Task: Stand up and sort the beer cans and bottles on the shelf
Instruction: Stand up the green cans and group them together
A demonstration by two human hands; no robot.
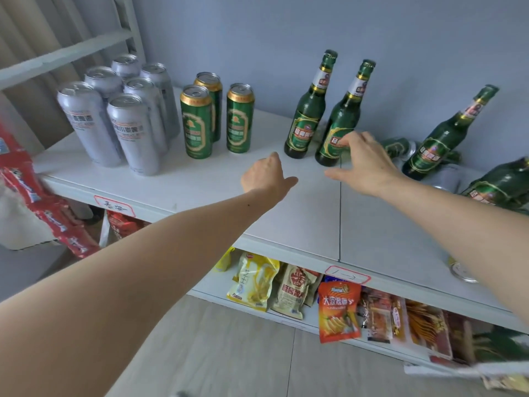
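Both bare arms are reaching out over the white shelf (pixel 200 181). The left hand (pixel 264 177) is hovering above the shelf top with its back turned up; its fingers are curling under and away from view, holding nothing, and how tightly they are closing cannot be told. The right hand (pixel 362 164) is stretching forward with its thumb spread low and its fingers (pixel 350 140) lying loosely extended against the lower body of the second green bottle (pixel 342 121), touching the label side without clearly wrapping it.

Just left of those fingers the first green bottle (pixel 307 116) is standing upright. To their right a third green bottle (pixel 445 138) is standing upright, with green cans lying on their sides (pixel 399 146) behind it, and a fourth bottle (pixel 503 184) is showing at the frame's right edge. Well to the left of the left hand's fingers three green cans (pixel 214 118) are standing upright together, and beyond them six silver cans (pixel 117 116) are standing in a tight block.

Below the shelf top a lower shelf is carrying snack packets (pixel 337 309), and red packets (pixel 43 202) are hanging at the left. A pale blue wall (pixel 257 38) is rising behind the shelf, and grey floor tiles (pixel 229 362) are lying below.
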